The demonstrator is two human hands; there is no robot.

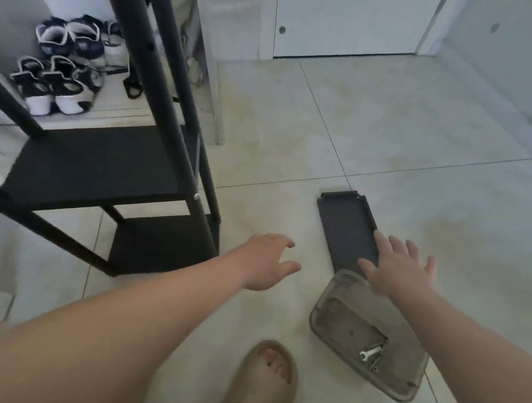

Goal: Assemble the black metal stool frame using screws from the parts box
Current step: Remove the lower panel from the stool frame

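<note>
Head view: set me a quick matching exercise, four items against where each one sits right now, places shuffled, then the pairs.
Things:
1 wrench
2 dark panel
3 sneakers
4 tan slipper

Places:
A on a foot at the bottom edge
B inside the clear parts box
C far left, behind the legs of the black frame
D flat on the floor tiles, just beyond the box

Pairs: 1-B, 2-D, 3-C, 4-A

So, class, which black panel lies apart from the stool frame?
The loose panel flat on the floor, by the right hand; the other two sit inside the frame.
</note>
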